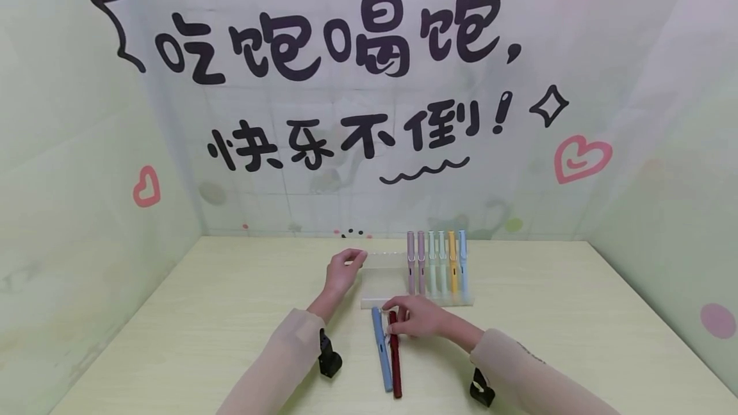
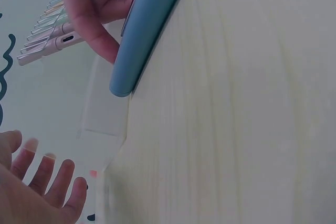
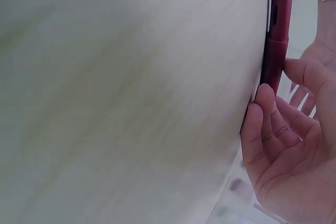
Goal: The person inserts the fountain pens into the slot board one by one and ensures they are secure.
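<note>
A blue pen and a dark red pen lie side by side on the table in front of a clear pen stand. My right hand pinches the capped upper end of the red pen between thumb and fingers; the right wrist view shows this red pen close up. At the stand's upper left corner is my left hand, its fingers loosely bent in the left wrist view; whether they touch the stand is unclear. The blue pen partly covers the right hand there.
Several capped pens stand upright in the right part of the stand: purple pens, pale green pens, a yellow pen and a light blue pen. Behind the pale wooden table hangs a printed backdrop.
</note>
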### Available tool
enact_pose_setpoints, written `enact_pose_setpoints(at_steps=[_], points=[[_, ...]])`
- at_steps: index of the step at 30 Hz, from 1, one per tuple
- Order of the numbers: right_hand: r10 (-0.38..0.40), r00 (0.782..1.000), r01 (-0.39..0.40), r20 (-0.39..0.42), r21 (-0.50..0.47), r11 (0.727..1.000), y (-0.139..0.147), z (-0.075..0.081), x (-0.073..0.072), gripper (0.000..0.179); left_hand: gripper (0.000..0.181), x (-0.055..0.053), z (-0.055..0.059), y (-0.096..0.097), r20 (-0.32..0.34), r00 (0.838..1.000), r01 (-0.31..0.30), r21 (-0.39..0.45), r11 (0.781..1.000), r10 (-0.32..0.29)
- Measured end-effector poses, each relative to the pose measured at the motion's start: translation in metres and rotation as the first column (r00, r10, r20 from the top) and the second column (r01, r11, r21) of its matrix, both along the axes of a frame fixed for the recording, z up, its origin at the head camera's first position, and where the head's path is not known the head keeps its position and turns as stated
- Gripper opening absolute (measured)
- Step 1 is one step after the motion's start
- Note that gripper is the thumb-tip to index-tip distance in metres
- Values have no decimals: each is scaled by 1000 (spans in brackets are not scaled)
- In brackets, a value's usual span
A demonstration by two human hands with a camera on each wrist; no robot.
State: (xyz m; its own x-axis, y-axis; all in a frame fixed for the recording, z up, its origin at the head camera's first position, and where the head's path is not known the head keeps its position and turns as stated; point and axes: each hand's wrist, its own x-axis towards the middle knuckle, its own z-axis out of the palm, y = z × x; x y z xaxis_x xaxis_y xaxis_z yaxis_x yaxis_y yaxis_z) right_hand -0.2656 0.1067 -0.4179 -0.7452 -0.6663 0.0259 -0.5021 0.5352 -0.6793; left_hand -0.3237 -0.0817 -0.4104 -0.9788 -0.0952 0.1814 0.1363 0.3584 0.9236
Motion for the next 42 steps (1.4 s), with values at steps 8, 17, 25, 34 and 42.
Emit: enact_pose_setpoints(at_steps=[8, 17, 25, 34, 42], points=[[8, 1000, -7, -23, 25, 1000, 1, 0, -1, 21, 29, 0, 1, 0, -2, 1000, -4, -9, 1000, 4], [-48, 991, 62, -126, 108, 992, -5, 0, 2, 19, 28, -1, -1, 0, -1, 1000, -7, -8, 1000, 7], [-117, 991, 120, -67, 43, 992, -4, -2, 4, 18, 27, -2, 0, 0, 16, 1000, -9, -7, 1000, 9], [-150, 988, 154, 39, -96, 983, 2, -3, 4, 18, 29, 0, -1, 0, 1, 1000, 3, -10, 1000, -3], [-197, 975, 211, 98, -163, 964, 6, -2, 3, 21, 29, -1, -1, 0, -1, 1000, 6, 1, 1000, -6]])
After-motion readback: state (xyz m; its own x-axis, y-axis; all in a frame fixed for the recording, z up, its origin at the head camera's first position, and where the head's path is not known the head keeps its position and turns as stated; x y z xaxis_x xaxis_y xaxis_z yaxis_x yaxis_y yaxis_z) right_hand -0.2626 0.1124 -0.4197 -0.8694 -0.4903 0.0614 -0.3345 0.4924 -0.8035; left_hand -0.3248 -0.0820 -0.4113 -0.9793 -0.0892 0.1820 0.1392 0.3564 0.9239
